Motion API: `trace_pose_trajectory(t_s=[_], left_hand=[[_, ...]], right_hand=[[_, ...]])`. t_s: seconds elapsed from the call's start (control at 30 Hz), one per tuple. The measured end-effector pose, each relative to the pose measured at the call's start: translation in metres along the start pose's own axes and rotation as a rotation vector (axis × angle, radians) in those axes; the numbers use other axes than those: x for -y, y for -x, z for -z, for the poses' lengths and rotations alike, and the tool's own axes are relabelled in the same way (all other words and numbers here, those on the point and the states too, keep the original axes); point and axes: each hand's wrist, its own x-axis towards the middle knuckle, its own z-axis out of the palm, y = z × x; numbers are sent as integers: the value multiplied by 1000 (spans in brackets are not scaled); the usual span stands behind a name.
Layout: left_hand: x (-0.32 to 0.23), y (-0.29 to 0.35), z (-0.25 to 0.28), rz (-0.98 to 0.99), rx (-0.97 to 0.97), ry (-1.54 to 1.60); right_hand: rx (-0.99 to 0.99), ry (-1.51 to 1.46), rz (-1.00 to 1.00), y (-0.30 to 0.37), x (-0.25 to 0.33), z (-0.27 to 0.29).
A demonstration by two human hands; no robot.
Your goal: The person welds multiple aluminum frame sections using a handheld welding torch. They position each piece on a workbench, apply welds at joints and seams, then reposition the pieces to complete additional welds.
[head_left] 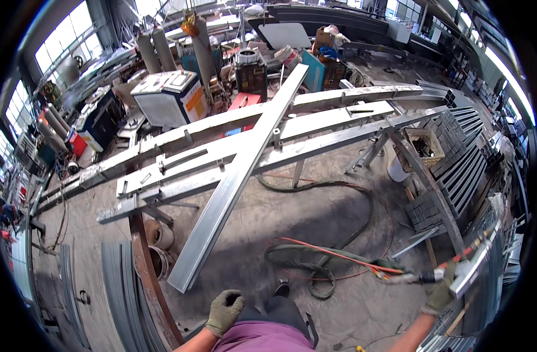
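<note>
My left hand (226,312), in a grey-green work glove, hangs in front of my body with its fingers curled toward the thumb; nothing shows in it. My right hand (441,295), gloved alike, reaches to the right, its fingers closed at the near end of a silver metal tube (471,268). Beside that hand, red and dark green hoses (362,259) run to a black fitting (422,276). Ahead of me a long galvanized steel profile (239,179) lies slanting across the metal support rails (303,145), its near end sticking out toward me.
A brown steel beam (148,276) and grey metal strips (123,293) flank me on the left. Buckets (158,234) stand beside them. At right are a basket (427,146), stacked tubes (465,170) and a slanted bar (430,190). A white machine (169,97) stands behind the rails.
</note>
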Motion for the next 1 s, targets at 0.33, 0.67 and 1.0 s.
trace_pose_trajectory(t_s=[0.33, 0.67, 1.0], left_hand=[[-66, -131, -66, -110, 324, -342], [-108, -261, -118, -117, 524, -493], [-149, -475, -101, -168, 348, -587]], right_hand=[[170, 439, -327, 80, -105, -1], [878, 142, -54, 185, 12, -257], [894, 164, 49, 149, 69, -400]])
